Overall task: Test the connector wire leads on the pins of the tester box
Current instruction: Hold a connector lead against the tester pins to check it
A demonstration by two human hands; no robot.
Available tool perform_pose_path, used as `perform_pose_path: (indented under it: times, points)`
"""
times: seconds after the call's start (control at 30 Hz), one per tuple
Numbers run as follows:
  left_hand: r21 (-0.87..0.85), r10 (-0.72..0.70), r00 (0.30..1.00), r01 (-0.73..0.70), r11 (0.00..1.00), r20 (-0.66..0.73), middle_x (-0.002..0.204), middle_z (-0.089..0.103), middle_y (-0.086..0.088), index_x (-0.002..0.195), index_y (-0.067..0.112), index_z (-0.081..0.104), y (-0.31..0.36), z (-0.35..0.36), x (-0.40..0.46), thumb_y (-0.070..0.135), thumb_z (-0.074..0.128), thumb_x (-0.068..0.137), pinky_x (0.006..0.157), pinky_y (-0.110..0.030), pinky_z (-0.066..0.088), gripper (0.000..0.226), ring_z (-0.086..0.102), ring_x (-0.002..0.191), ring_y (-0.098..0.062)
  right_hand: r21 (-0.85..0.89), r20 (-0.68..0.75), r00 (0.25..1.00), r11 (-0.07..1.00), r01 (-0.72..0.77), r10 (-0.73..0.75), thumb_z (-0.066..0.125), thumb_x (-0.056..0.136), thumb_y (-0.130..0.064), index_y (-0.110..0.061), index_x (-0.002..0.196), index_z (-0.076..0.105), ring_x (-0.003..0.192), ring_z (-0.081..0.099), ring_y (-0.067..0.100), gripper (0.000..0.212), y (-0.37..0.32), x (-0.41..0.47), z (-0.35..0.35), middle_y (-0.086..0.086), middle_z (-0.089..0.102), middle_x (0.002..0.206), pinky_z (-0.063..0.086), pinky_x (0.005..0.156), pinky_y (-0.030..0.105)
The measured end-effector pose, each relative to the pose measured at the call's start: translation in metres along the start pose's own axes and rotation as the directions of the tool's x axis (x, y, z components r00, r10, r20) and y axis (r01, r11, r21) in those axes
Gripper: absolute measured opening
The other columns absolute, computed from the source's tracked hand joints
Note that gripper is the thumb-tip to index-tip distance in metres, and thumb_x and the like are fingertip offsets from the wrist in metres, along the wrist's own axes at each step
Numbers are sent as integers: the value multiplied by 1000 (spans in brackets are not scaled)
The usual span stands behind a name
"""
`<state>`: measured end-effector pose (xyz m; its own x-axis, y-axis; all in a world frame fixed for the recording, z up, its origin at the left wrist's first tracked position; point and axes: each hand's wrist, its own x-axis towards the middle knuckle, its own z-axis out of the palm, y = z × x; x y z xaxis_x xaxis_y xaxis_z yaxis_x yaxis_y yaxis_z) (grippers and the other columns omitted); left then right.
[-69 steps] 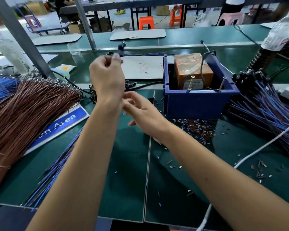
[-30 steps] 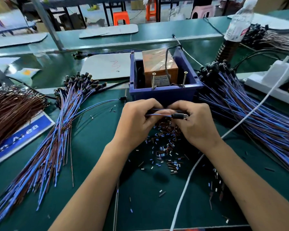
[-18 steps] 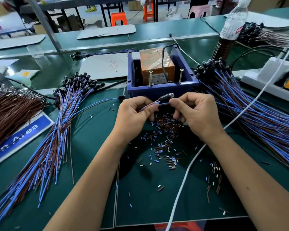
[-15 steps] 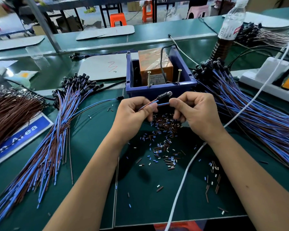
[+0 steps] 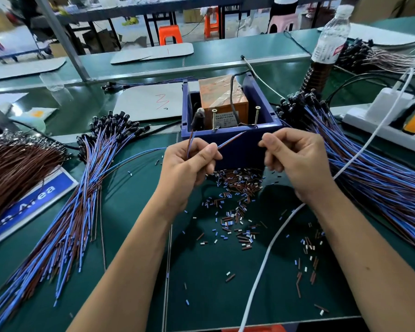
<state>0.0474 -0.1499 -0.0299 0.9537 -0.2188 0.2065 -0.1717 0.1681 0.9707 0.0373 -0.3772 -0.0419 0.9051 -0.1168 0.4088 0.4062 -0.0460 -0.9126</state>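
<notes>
The tester box is a blue bin (image 5: 240, 152) holding an orange-brown unit (image 5: 222, 99), with two upright screw pins (image 5: 214, 119) (image 5: 257, 115) at its front rim. My left hand (image 5: 189, 168) grips one blue-and-brown connector wire. Its black connector (image 5: 198, 119) stands up by the bin's left front corner. Its two lead ends (image 5: 233, 139) stick out to the right, just in front of and below the pins, touching neither. My right hand (image 5: 295, 159) hovers to the right of the lead tips, fingers curled, thumb against forefinger, with nothing visible in it.
Piles of similar wires lie on the left (image 5: 86, 200) and right (image 5: 369, 168), with a brown wire bundle (image 5: 15, 168) at far left. Cut insulation bits (image 5: 237, 195) litter the green mat. A white cable (image 5: 273, 240), a power strip (image 5: 381, 125) and a water bottle (image 5: 331, 37) are on the right.
My right hand has let go of the wire and moved right. In my left hand the connector has swung up and left, and the lead ends now point right toward the pins.
</notes>
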Motion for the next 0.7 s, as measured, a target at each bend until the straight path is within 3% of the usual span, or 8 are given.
perform_pose_path:
  times: [0.13,0.23,0.33,0.4,0.47,0.5,0.6,0.7]
  points:
    - [-36,-35,999,35,999,-2,55,54,0,70,20,72,-2,8,-2,27,64,94,39,-22,14,26,27,37,-6,-65,78,997,998,16,-11,68,100,-29,-12,97,78,46,49,13,20,-1,-8,18,7,70,73,41,44,30]
    - [-21,-42,999,42,999,1,58,59,-3,71,21,72,-5,17,-5,26,64,93,37,-17,20,25,29,37,-5,42,98,995,999,-11,6,71,97,-20,-11,98,79,51,56,8,12,-2,-16,33,3,71,72,41,45,22]
    - [-49,-7,1000,8,999,24,63,67,-6,83,10,71,-8,28,-7,17,62,98,39,-14,34,19,42,39,-4,196,104,994,979,-58,38,75,94,-18,-12,93,81,57,55,25,9,-5,-20,45,14,68,69,39,45,26]
    - [123,110,994,-106,987,-22,70,71,-3,88,4,71,-11,28,-8,13,64,99,56,-21,50,16,61,56,-7,238,85,995,968,-78,60,75,90,-22,-16,87,81,52,53,17,9,-6,-19,46,9,66,66,39,44,24]
    - [396,284,955,-230,889,-84,77,72,3,90,11,74,-14,25,-7,14,70,97,66,-30,53,9,65,70,-10,214,49,996,973,-87,78,76,91,-21,-18,82,79,44,46,9,10,-5,-17,44,1,63,63,37,41,23]
    - [442,344,932,-263,858,-114,80,73,3,93,13,75,-15,24,-7,14,71,96,67,-31,54,6,67,74,-12,190,41,996,978,-88,81,75,93,-18,-17,81,77,42,43,8,12,-4,-17,43,0,60,61,37,41,23]
    - [364,371,918,-301,881,-141,91,76,0,104,17,78,-14,24,-8,12,71,94,75,-28,58,13,71,86,-13,92,95,993,993,-76,68,75,94,-20,-14,78,75,40,42,11,17,-4,-17,42,2,55,57,38,41,25]
    - [292,338,937,-301,908,-87,92,76,0,100,17,77,-10,26,-6,6,71,93,75,-25,54,15,69,86,-8,29,166,984,997,-73,67,76,92,-24,-13,81,77,42,41,14,15,-7,-19,42,1,51,52,35,43,29]
